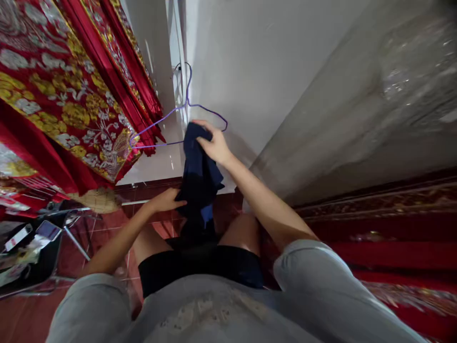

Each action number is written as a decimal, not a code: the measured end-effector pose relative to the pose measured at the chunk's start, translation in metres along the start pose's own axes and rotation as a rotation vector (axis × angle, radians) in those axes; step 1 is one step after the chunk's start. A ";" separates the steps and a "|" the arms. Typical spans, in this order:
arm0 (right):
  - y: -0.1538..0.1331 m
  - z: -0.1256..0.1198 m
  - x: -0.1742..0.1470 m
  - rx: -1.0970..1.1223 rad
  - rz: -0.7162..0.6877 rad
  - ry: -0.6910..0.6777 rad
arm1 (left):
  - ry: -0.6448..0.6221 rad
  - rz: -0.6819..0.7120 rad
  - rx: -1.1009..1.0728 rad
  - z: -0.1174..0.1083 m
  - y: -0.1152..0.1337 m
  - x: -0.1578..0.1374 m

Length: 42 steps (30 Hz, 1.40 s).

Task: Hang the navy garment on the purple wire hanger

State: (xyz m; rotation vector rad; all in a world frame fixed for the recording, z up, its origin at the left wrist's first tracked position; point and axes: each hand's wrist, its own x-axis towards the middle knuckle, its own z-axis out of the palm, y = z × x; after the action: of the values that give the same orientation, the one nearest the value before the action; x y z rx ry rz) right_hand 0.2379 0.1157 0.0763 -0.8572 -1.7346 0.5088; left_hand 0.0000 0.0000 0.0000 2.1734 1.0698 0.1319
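A dark navy garment point(200, 166) is draped over the bottom bar of a purple wire hanger point(157, 125), its kind unclear in the folds. The hanger's hook is up by a pale vertical strip on the wall. My right hand point(214, 143) pinches the upper fold of the cloth at the bar, thumb in front. Lower down, my left hand point(167, 200) is at the left edge of the hanging cloth, fingers closed on it and partly hidden behind it.
Red cloth with gold and silver patterns point(78, 105) hangs at the left. Below it stands a metal-legged chair point(76, 243) holding phones point(48, 230) and small items. A grey wall point(257, 62) rises ahead; blurred clear plastic point(410, 85) and red fabric point(400, 257) are at the right.
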 end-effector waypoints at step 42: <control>0.006 -0.059 -0.051 -0.261 0.310 0.188 | 0.835 0.145 0.249 -0.164 0.053 0.026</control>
State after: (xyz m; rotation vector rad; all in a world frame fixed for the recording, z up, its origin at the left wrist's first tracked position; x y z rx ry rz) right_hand 0.3035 0.0762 0.0590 -1.3298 -1.5223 0.3932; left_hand -0.0099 0.0864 0.1506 2.4717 1.4114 1.0991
